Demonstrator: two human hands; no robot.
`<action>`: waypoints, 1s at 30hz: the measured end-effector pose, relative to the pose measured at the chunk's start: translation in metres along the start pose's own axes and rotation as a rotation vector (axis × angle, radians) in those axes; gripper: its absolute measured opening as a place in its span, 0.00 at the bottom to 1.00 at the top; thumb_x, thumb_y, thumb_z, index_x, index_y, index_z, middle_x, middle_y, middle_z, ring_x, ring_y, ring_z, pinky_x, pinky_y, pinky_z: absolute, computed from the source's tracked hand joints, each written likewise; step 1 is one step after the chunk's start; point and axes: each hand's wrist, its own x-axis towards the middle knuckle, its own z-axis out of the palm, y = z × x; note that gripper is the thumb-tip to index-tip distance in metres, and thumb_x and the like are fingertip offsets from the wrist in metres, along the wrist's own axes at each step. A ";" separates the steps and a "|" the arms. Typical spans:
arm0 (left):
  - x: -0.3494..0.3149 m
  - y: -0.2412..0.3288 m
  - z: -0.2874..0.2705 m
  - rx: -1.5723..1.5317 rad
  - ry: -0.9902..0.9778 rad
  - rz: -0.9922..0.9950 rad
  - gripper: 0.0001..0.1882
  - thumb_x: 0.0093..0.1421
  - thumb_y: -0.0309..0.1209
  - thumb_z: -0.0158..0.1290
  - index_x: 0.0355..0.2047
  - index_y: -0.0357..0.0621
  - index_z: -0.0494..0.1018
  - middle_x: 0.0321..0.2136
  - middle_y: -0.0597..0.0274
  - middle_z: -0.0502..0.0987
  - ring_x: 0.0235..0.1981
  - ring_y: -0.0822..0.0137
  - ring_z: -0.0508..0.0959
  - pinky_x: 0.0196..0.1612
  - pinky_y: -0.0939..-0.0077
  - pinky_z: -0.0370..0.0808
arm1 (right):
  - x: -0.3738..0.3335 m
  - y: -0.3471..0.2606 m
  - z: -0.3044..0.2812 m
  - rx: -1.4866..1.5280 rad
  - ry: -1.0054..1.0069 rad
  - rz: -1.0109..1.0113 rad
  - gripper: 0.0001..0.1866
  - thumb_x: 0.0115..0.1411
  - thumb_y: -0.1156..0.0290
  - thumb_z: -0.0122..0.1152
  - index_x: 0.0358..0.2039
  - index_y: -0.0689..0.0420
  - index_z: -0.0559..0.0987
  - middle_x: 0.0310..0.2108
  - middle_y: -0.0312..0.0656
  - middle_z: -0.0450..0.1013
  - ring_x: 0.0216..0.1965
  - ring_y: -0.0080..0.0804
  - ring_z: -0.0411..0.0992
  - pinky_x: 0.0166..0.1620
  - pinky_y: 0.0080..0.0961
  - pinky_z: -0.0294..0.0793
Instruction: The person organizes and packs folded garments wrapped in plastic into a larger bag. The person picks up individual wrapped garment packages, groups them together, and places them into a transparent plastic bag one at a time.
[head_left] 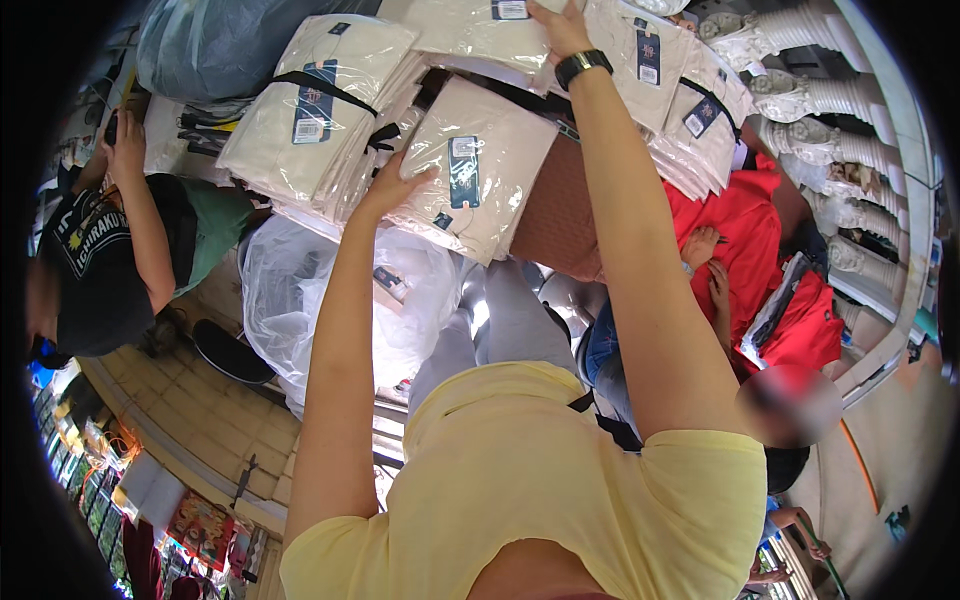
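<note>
Two strapped stacks (pixel 262 140). Left hand (pixel 388 188) pinches one cream packet (pixel 505 160) by its left edge; right hand (pixel 564 32) at upper packet's (pixel 465 38) right edge, can't tell grip.

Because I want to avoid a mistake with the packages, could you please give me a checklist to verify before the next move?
1. Left hand touches the front package: ok, at its left edge.
2. Left grip is firm all round: cannot tell, the underside is hidden.
3. Right hand is on the back package: ok, at its right side.
4. Strap lies across the left pile: ok.
5. Front package has a strap across its top: not ok, none shows there.
6. Plastic bag below holds nothing: not ok, something with a dark label shows inside.
</note>
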 end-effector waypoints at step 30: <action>-0.076 0.002 0.129 -0.406 -0.103 0.220 0.44 0.37 0.24 0.71 0.55 0.39 0.62 0.46 0.54 0.75 0.48 0.63 0.74 0.52 0.70 0.70 | -0.347 0.012 -0.074 0.036 -0.058 0.543 0.39 0.40 0.80 0.75 0.54 0.59 0.66 0.47 0.44 0.73 0.49 0.33 0.71 0.53 0.32 0.71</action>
